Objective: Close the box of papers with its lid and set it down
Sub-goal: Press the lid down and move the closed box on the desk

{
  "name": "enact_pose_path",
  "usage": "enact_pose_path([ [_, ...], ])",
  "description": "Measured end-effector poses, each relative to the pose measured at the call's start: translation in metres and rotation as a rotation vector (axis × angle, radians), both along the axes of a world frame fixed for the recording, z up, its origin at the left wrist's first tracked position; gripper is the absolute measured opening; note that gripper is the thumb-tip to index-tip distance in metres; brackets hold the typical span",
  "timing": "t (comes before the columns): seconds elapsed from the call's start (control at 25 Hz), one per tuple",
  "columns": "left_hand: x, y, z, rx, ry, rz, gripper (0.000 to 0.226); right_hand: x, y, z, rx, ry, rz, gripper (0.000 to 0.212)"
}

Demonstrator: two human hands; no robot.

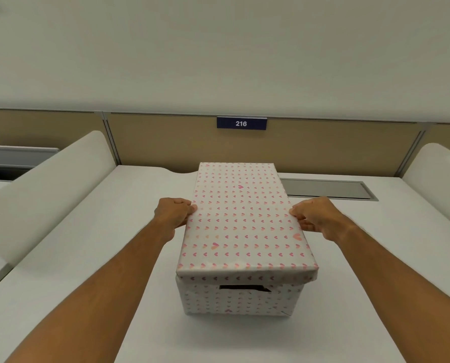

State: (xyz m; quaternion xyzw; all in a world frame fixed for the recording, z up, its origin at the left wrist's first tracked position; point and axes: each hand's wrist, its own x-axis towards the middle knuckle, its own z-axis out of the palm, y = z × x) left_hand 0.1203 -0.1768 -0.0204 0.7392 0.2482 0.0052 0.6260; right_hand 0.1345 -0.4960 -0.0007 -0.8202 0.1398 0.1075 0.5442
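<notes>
Fingers [192, 206] of the left hand [172, 214] and of the right hand [317, 218] pinch the two long edges of the lid [242, 218], which sits on the heart-patterned box [234, 299] on the white bench [87, 258]. Cardboard full of papers is probably heavy and its wrapping a little slippery; the cut handle slot [243, 287] offers a surer hold.
</notes>
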Motion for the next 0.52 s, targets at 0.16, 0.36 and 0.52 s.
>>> enact_pose_path([
  [0.16, 0.001, -0.002, 0.0, 0.018, -0.006, 0.0, 0.02, -0.002, 0.003, -0.011, -0.013, 0.022, 0.001, 0.025],
  [0.36, 0.002, 0.002, -0.002, 0.049, -0.008, 0.005, 0.019, -0.002, 0.008, -0.022, 0.006, 0.033, 0.008, 0.024],
  [0.52, 0.003, 0.001, -0.006, 0.052, 0.012, 0.011, 0.017, 0.0, 0.008, -0.022, 0.013, 0.026, 0.006, 0.024],
])
